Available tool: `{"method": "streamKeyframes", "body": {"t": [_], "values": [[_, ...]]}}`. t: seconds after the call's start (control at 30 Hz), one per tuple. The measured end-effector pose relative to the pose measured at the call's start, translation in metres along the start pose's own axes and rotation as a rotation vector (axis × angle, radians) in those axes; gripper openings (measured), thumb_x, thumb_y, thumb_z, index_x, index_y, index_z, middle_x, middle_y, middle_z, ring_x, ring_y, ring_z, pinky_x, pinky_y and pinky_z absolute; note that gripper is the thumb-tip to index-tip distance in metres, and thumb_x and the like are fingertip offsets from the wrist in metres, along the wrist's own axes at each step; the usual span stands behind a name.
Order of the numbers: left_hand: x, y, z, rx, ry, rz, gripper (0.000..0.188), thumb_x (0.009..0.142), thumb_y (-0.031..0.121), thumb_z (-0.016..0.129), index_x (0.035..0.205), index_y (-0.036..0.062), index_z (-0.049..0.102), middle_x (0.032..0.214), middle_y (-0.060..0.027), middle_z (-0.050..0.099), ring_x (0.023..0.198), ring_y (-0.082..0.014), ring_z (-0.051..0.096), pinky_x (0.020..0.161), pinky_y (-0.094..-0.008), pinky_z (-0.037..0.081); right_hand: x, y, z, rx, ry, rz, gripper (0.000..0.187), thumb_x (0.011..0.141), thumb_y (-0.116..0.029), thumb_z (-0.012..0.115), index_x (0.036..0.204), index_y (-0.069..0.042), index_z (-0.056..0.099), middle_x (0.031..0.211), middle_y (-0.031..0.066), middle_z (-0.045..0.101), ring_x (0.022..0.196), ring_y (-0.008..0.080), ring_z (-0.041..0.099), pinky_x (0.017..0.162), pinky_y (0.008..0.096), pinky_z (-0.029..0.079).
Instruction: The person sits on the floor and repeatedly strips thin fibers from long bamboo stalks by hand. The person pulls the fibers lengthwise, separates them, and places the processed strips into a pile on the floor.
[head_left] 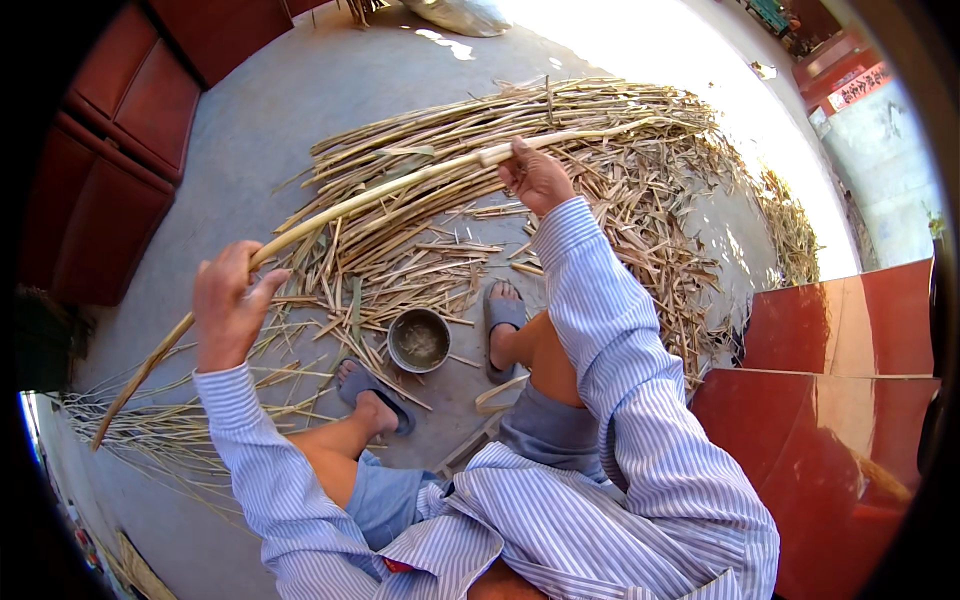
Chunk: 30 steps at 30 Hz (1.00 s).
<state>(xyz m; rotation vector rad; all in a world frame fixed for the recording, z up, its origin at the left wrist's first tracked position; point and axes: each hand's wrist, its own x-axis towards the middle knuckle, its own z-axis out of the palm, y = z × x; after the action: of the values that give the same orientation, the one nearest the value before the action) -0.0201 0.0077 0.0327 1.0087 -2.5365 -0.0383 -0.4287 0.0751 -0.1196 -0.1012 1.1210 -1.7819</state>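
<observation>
A long, pale, slightly bowed stalk (370, 196) stretches across in front of me, its thinner brown end at the lower left. My left hand (228, 300) is closed round it near that end, the thumb sticking out. Farther right, my right hand (535, 178) grips a short pale cylindrical piece (495, 155) that sits at the stalk. Whether this piece wraps the stalk or only rests against it, I cannot tell. Beyond it the stalk runs on to the right, above a pile of dry stalks (430, 135).
Loose dry leaf strips and peelings (640, 200) cover the floor at right. A metal bowl (419, 340) holding murky liquid stands between my feet. Thin split strips (150, 430) lie at lower left. Red cabinets (120, 160) stand at far left, red panels (800, 460) at right.
</observation>
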Motion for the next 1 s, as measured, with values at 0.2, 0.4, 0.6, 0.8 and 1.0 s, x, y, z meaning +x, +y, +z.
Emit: {"method": "streamKeyframes", "body": {"t": [0.2,0.4,0.6,0.8,1.0], "values": [[0.027,0.031,0.065,0.038,0.112,0.143,0.028,0.083,0.034,0.068,0.095,0.0084,0.067,0.085,-0.0094,0.067,0.077,-0.0282,0.062,0.066,-0.0395,0.041,-0.089,0.068,0.105,-0.192,-0.402,0.205,0.020,0.095,-0.017,0.060,0.101,0.002,0.062,0.088,0.0082,0.068,0.075,0.0155,0.068,0.065,0.0253,0.060],[0.033,0.025,0.053,-0.180,0.064,-0.050,0.022,0.082,0.029,0.069,0.082,0.0070,0.067,0.075,-0.0112,0.065,0.068,-0.0318,0.062,0.058,-0.0408,0.044,-0.049,0.053,0.059,0.026,-0.091,0.120,0.021,0.100,-0.015,0.047,0.109,0.003,0.054,0.093,0.0114,0.066,0.074,0.0177,0.066,0.062,0.0272,0.058],[0.021,0.010,0.033,-0.203,0.063,-0.110,0.017,0.081,0.023,0.072,0.081,0.0065,0.068,0.066,-0.0107,0.062,0.057,-0.0275,0.059,0.053,-0.0379,0.042,0.003,-0.017,-0.025,0.101,0.490,0.376,0.043,0.103,-0.037,0.041,0.120,0.002,0.046,0.106,0.0135,0.058,0.096,0.0221,0.058,0.089,0.0379,0.047],[0.018,0.010,0.024,-0.289,-0.016,-0.227,0.021,0.082,0.024,0.073,0.081,0.0043,0.068,0.062,-0.0109,0.061,0.053,-0.0239,0.056,0.052,-0.0347,0.041,0.017,-0.017,-0.047,0.302,-0.037,0.116,0.031,0.102,-0.025,0.049,0.115,0.002,0.058,0.103,0.0107,0.065,0.087,0.0161,0.061,0.075,0.0290,0.055],[0.009,0.007,0.005,-0.171,0.064,-0.107,0.021,0.077,0.020,0.077,0.079,0.0032,0.065,0.065,-0.0105,0.062,0.056,-0.0248,0.058,0.053,-0.0359,0.042,0.030,-0.007,-0.042,0.185,0.020,0.157,0.026,0.100,-0.024,0.052,0.107,-0.001,0.061,0.087,0.0077,0.069,0.072,0.0155,0.065,0.058,0.0256,0.056]]}}
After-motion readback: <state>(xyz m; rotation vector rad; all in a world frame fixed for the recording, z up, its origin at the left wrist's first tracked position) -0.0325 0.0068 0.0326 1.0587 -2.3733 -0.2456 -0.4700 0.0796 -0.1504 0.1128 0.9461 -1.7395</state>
